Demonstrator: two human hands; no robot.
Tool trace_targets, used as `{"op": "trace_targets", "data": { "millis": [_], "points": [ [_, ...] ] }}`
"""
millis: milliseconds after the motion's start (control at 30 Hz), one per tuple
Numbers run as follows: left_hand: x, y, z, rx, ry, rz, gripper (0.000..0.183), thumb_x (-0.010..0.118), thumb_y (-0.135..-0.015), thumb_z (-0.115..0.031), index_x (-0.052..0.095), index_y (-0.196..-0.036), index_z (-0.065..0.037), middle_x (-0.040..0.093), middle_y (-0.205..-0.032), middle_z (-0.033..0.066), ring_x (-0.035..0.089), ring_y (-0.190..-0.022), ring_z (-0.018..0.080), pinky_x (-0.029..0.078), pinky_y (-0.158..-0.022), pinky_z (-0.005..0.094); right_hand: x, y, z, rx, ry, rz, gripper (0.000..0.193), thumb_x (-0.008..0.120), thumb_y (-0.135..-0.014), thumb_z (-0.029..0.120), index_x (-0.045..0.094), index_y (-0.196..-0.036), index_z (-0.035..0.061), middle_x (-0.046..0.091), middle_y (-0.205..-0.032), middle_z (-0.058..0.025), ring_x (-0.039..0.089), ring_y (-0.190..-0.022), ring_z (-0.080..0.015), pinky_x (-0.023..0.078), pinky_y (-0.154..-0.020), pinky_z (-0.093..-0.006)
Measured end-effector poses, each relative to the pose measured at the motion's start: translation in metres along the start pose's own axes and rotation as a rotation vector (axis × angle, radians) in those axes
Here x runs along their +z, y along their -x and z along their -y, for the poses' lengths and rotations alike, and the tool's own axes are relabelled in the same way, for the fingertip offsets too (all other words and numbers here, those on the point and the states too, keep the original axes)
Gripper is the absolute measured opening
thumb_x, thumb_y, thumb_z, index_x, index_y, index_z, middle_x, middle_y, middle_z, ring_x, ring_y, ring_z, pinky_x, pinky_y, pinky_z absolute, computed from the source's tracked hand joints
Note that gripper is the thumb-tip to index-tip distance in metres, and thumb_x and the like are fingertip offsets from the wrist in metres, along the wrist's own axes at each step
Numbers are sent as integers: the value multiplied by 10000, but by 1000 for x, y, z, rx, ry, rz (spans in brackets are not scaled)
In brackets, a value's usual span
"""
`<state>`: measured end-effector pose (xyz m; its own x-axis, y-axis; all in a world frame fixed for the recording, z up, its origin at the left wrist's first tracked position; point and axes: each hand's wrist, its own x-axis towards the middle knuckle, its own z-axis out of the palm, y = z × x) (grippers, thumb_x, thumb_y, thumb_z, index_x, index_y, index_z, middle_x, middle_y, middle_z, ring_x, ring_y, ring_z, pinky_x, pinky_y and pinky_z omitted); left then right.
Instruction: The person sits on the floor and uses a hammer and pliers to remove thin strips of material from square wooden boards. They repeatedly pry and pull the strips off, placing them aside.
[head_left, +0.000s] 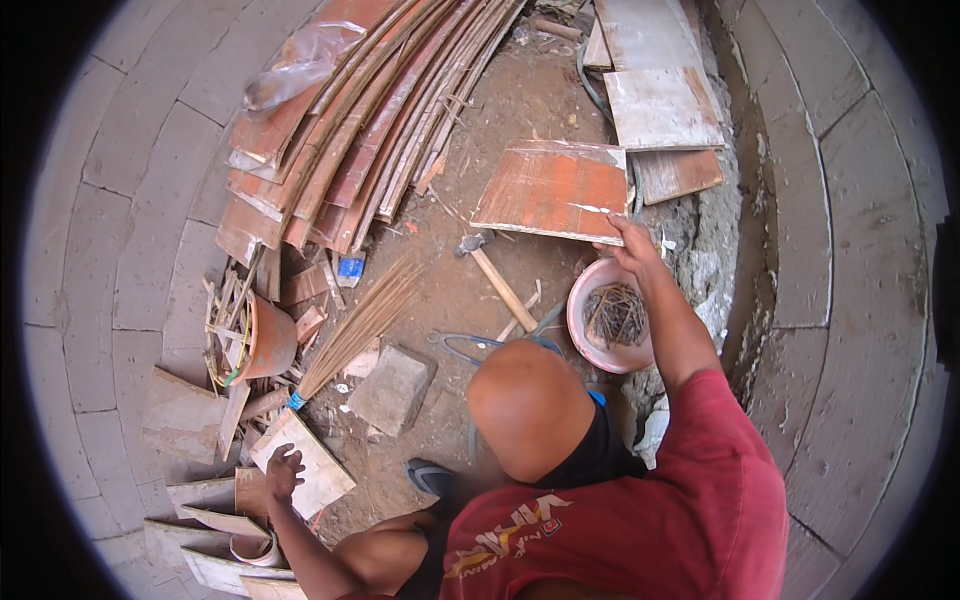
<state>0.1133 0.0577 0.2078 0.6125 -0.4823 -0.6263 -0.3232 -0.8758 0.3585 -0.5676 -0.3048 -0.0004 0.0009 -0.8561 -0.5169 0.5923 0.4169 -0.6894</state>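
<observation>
Stretched out to the right, my right hand (632, 243) grips the near edge of a reddish-brown plywood board (555, 190), which is tilted above the ground. Just below that hand sits a pink basin (577, 325) holding a heap of rusty nails (615, 314). My left hand (285, 472) is at the lower left, its fingers loosely bent and apart, with nothing in it. A pale piece of board (318, 480) lies beside it. Between my hands, on the dirt, lie a wooden-handled hammer (503, 287) and a grey concrete block (393, 390).
A tall stack of plywood strips (390, 110) fills the far left. Near it stand an orange bucket of scraps (270, 338) and a stick broom (365, 320). More boards (662, 108) lie at the far right. Grey block walls (845, 210) rise on both sides.
</observation>
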Motion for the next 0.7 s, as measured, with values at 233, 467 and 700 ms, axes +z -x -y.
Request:
{"op": "trace_targets", "data": {
  "millis": [233,467,700],
  "points": [
    [0,0,-1,45,-15,-26,498,615,-918,-268,493,-1346,-44,639,-1077,124,639,-873,211,536,-638,344,45,-33,22,-73,-7,119,486,571,-982,316,483,-1323,-18,565,-1285,-191,599,-1134,-340,576,-797,-502],
    [-6,7,-31,158,-42,6,508,611,-914,-291,503,-1340,-38,655,-1055,113,626,-874,189,527,-652,337,31,-56,-13,173,576,-233,847,596,-883,611,330,-1493,87,407,-1430,-250,490,-1202,-446,469,-862,-563],
    [-49,-26,-161,388,-21,-38,524,598,-945,-283,467,-1378,-18,621,-1139,98,582,-952,187,463,-793,333,7,-53,-33,156,690,-270,799,625,-885,561,389,-1435,32,461,-1341,-214,522,-1128,-384,503,-780,-535]
  ]
}}
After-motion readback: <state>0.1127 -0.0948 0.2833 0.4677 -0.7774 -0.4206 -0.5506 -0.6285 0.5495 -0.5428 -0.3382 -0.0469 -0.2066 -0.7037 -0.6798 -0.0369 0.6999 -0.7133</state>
